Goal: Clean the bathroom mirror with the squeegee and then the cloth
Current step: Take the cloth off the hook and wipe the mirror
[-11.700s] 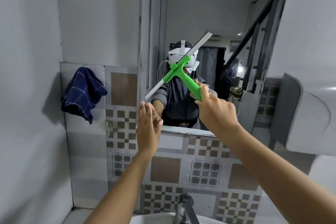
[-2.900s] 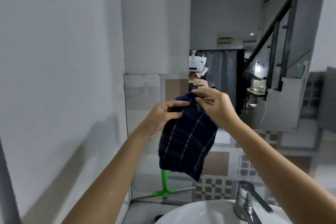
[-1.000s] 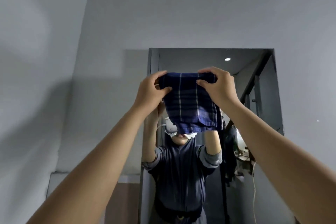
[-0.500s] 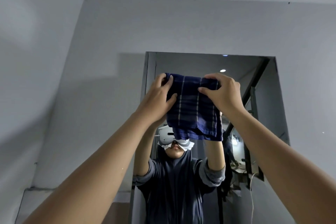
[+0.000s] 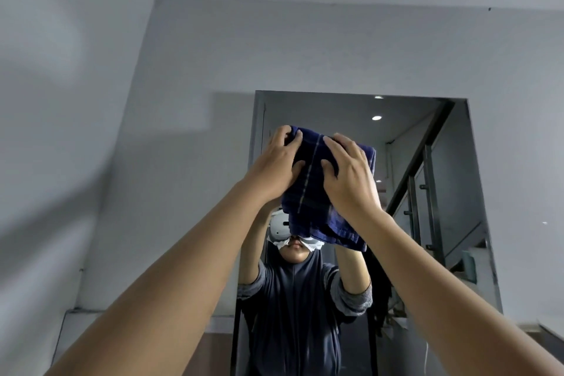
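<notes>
The dark blue checked cloth [image 5: 311,192] is pressed against the upper part of the bathroom mirror [image 5: 427,192]. My left hand [image 5: 276,165] grips its left top edge, with fingers curled over the fold. My right hand [image 5: 348,174] lies flat on the cloth's right half, fingers spread. The lower edge of the cloth hangs loose below both hands. The squeegee is out of view.
The mirror sits in a pale grey wall [image 5: 335,49], and another grey wall [image 5: 61,101] closes in on the left. The mirror reflects a person with raised arms, a stair rail and ceiling lights.
The cloth has dropped a little down the mirror from its top edge. My right hand has gone from pinching the cloth's corner to lying flat on it.
</notes>
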`<action>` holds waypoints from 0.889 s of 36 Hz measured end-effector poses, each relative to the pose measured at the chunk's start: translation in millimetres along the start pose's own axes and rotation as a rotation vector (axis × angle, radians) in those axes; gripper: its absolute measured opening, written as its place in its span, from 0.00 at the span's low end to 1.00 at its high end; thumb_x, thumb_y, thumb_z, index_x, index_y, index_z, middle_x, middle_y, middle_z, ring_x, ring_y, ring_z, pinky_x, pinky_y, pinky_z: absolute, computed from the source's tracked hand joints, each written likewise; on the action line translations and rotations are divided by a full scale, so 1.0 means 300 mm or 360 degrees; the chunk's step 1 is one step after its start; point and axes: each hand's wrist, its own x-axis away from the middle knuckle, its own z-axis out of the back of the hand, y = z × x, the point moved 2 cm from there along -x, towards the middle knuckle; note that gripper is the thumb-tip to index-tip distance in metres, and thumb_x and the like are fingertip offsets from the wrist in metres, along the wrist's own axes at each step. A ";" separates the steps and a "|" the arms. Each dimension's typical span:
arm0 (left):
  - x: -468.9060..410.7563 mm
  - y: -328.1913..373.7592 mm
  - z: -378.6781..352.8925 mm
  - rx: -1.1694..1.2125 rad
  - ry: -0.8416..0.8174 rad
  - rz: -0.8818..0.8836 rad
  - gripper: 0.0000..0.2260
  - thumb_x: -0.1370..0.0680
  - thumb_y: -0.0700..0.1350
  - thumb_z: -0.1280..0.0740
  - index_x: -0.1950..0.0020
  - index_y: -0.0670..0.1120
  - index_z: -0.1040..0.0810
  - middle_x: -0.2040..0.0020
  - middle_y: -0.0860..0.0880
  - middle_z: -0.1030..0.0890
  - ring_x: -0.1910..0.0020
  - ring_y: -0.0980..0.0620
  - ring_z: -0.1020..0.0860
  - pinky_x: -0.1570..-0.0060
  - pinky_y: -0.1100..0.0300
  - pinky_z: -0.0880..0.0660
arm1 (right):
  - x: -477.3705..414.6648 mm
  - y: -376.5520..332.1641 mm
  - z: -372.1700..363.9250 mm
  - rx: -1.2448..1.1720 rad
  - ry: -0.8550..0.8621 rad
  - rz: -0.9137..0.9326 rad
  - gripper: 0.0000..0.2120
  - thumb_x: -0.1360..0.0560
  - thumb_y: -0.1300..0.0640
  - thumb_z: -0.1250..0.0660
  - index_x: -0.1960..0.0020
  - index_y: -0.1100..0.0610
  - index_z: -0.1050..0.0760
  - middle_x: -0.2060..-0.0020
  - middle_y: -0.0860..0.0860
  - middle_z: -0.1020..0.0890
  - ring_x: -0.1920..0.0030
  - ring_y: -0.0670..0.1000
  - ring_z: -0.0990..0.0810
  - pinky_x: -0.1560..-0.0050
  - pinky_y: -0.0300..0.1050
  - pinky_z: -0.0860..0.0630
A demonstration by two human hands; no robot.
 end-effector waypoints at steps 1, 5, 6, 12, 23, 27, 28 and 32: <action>0.004 -0.008 0.002 0.0037 -0.0018 -0.0002 0.25 0.21 0.44 0.40 0.26 0.41 0.44 0.28 0.44 0.44 0.29 0.47 0.41 0.33 0.58 0.40 | 0.000 0.007 -0.014 -0.0041 -0.0084 -0.0067 0.21 0.20 0.56 0.44 0.28 0.55 0.38 0.27 0.52 0.38 0.27 0.53 0.43 0.27 0.48 0.43; 0.053 -0.040 0.005 0.0245 0.0016 -0.0049 0.26 0.20 0.46 0.40 0.25 0.46 0.45 0.26 0.48 0.43 0.30 0.49 0.37 0.34 0.56 0.34 | 0.006 0.030 -0.057 0.0208 -0.0321 -0.0076 0.27 0.20 0.43 0.53 0.24 0.51 0.53 0.23 0.51 0.56 0.24 0.49 0.59 0.26 0.45 0.60; 0.079 -0.052 -0.004 0.0277 0.0048 -0.0071 0.26 0.20 0.47 0.41 0.25 0.48 0.46 0.25 0.49 0.44 0.29 0.50 0.38 0.34 0.55 0.33 | 0.007 0.029 -0.065 0.0268 -0.0344 -0.0072 0.29 0.21 0.40 0.55 0.24 0.51 0.56 0.24 0.51 0.58 0.25 0.48 0.61 0.26 0.45 0.62; 0.265 -0.129 -0.106 -0.0097 0.0064 -0.0004 0.27 0.20 0.59 0.58 0.24 0.46 0.55 0.23 0.48 0.56 0.25 0.54 0.60 0.26 0.55 0.55 | -0.014 0.007 -0.107 0.0437 -0.0277 -0.0154 0.40 0.27 0.30 0.58 0.24 0.53 0.63 0.25 0.56 0.64 0.26 0.52 0.68 0.27 0.49 0.66; 0.345 -0.105 -0.174 -0.0135 0.0165 0.0128 0.28 0.20 0.51 0.48 0.25 0.41 0.54 0.24 0.45 0.58 0.26 0.53 0.63 0.29 0.61 0.61 | -0.235 -0.068 -0.179 0.0656 -0.0138 -0.0106 0.47 0.30 0.26 0.56 0.24 0.55 0.63 0.25 0.59 0.62 0.26 0.56 0.66 0.27 0.53 0.65; 0.344 -0.106 -0.186 -0.0160 0.0198 0.0133 0.29 0.20 0.51 0.48 0.25 0.41 0.55 0.25 0.46 0.61 0.26 0.53 0.63 0.30 0.61 0.63 | -0.300 -0.128 -0.220 0.0741 -0.0208 0.0126 0.46 0.29 0.27 0.55 0.24 0.56 0.61 0.25 0.60 0.60 0.25 0.57 0.64 0.26 0.54 0.64; 0.343 -0.107 -0.188 -0.0178 0.0205 0.0129 0.29 0.20 0.51 0.48 0.25 0.41 0.55 0.25 0.46 0.61 0.26 0.52 0.62 0.30 0.61 0.63 | -0.309 -0.134 -0.223 0.0762 -0.0238 0.0213 0.45 0.29 0.27 0.55 0.24 0.56 0.61 0.25 0.60 0.60 0.25 0.57 0.64 0.26 0.54 0.63; 0.345 -0.110 -0.189 -0.0209 0.0197 0.0118 0.29 0.20 0.52 0.48 0.25 0.41 0.56 0.24 0.46 0.60 0.25 0.52 0.62 0.30 0.62 0.63 | -0.331 -0.095 -0.180 0.0829 -0.0315 0.0480 0.45 0.29 0.27 0.55 0.24 0.55 0.60 0.24 0.58 0.58 0.24 0.55 0.62 0.25 0.52 0.61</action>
